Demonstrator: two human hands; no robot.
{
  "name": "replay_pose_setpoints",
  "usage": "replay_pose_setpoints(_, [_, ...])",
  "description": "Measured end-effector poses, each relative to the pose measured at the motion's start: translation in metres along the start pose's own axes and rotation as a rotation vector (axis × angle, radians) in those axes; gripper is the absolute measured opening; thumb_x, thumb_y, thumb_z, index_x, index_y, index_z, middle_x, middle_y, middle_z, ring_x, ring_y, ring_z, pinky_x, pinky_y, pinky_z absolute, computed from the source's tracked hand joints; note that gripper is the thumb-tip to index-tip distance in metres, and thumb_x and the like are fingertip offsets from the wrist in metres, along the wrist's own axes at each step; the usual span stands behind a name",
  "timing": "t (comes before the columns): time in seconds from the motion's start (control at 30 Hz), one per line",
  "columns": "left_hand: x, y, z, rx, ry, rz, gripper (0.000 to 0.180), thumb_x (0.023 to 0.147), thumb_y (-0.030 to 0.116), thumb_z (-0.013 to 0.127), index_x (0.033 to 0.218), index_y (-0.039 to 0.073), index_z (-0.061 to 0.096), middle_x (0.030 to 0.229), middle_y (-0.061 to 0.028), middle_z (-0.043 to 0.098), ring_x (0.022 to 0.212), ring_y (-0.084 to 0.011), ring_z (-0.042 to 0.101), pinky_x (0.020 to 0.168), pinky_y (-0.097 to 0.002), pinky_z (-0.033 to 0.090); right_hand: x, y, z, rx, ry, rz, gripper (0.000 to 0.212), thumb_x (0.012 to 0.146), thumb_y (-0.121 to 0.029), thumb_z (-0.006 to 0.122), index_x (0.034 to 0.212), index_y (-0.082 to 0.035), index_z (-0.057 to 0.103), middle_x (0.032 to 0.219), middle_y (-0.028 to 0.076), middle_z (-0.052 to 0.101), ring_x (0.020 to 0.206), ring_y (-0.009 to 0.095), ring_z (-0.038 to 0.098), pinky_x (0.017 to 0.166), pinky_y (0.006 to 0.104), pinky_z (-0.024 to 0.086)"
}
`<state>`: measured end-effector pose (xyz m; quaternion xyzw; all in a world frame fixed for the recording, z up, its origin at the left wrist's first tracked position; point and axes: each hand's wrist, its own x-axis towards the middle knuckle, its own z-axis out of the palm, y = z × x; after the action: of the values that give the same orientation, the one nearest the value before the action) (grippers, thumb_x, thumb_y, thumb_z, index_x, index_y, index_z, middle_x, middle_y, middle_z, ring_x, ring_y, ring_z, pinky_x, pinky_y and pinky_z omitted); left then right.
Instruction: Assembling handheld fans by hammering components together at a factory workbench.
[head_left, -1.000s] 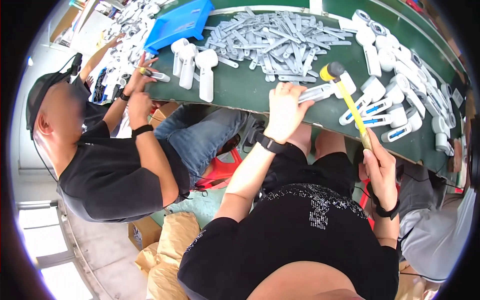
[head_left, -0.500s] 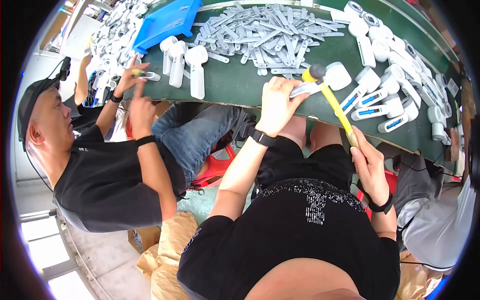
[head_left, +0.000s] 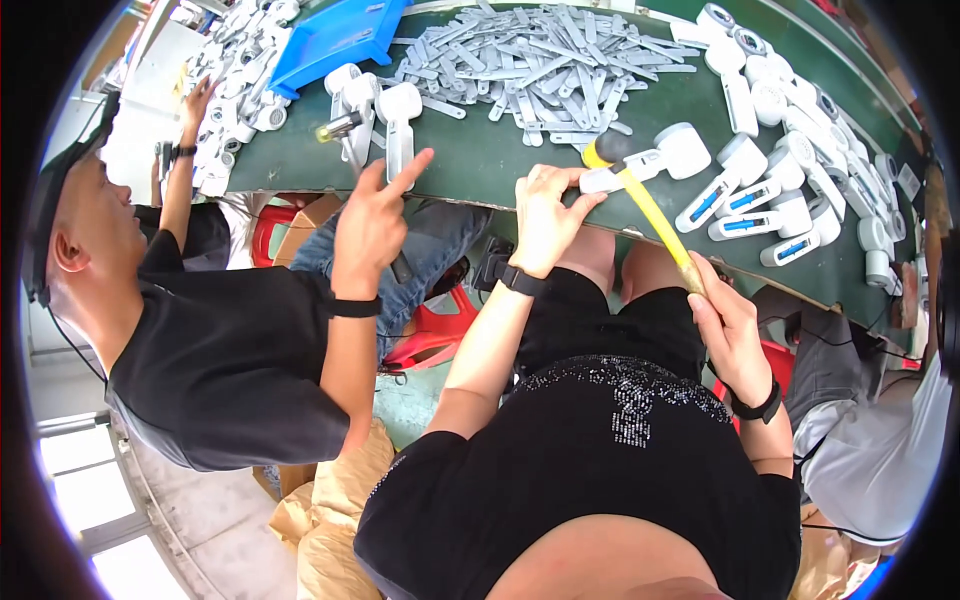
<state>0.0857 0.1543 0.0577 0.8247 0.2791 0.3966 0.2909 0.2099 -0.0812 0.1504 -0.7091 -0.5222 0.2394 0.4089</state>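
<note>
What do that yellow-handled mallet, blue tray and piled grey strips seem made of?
Mallet: black end dull, probably rubber; handle smooth yellow, likely plastic. Blue tray: probably plastic, from even colour and slight sheen. Grey strips: satin, likely moulded plastic, being alike with rounded ends; metal remains possible.

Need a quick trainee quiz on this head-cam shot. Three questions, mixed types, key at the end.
1. Multiple choice. The right hand holds: A) a screwdriver; B) a yellow-handled hammer; C) scissors.
2. True or false: the left hand holds a white round-headed piece by its handle.
3. Fill in: in the picture, the heap of flat grey strips lies to the ____ of the blue tray.

Key: 1. B; 2. true; 3. right.
</note>
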Motion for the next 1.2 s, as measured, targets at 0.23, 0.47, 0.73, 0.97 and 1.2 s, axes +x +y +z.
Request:
replay_pose_setpoints(0.23, [0.000,-0.003,0.002,-0.002,-0.014,0.018,0.027,0.069,0.024,0.081,0.088,0.009,0.070,0.080,-0.0024,0.065,0.084,-0.0230,0.057,0.077,-0.0359,0.038,-0.001,0.004,0.006,-0.017,-0.004,-0.012,0.043,0.093,-0.005,0.056,0.135,0.001,0.048,0.076,0.015,0.052,0.065,0.027,0.051,0.066,0.0315,0.045])
replay_pose_setpoints(0.47, [0.003,0.005,-0.001,-0.026,-0.004,-0.010,0.026,0.068,0.021,0.081,0.088,0.009,0.071,0.080,-0.0013,0.067,0.086,-0.0224,0.057,0.078,-0.0356,0.039,-0.012,0.007,-0.001,0.027,0.052,0.053,0.041,0.095,-0.006,0.054,0.134,0.002,0.048,0.083,0.019,0.059,0.071,0.025,0.058,0.072,0.0306,0.047])
replay_pose_setpoints(0.73, [0.009,0.022,-0.001,0.196,-0.113,-0.020,0.037,0.070,0.022,0.079,0.102,0.009,0.067,0.090,-0.0055,0.063,0.090,-0.0257,0.057,0.080,-0.0378,0.041,-0.013,0.011,-0.004,0.037,0.131,0.112,0.039,0.095,-0.006,0.054,0.131,0.005,0.049,0.095,0.022,0.064,0.087,0.025,0.065,0.081,0.0302,0.048])
replay_pose_setpoints(0.97, [0.031,0.026,0.023,-0.017,-0.112,0.296,0.039,0.078,0.002,0.068,0.117,0.008,0.065,0.097,-0.0100,0.057,0.092,-0.0290,0.054,0.079,-0.0367,0.046,-0.023,0.023,-0.009,0.203,0.202,0.174,0.043,0.095,-0.005,0.052,0.137,0.001,0.048,0.069,-0.001,0.049,0.060,0.005,0.043,0.056,0.0205,0.038])
replay_pose_setpoints(1.2, [-0.014,0.014,-0.033,0.083,0.136,0.096,0.035,0.084,-0.002,0.062,0.117,0.010,0.067,0.102,-0.0103,0.059,0.095,-0.0243,0.057,0.085,-0.0326,0.047,-0.057,0.059,-0.009,0.425,0.465,0.210,0.044,0.097,-0.009,0.047,0.140,-0.001,0.045,0.067,-0.003,0.049,0.051,0.002,0.040,0.047,0.0174,0.032])
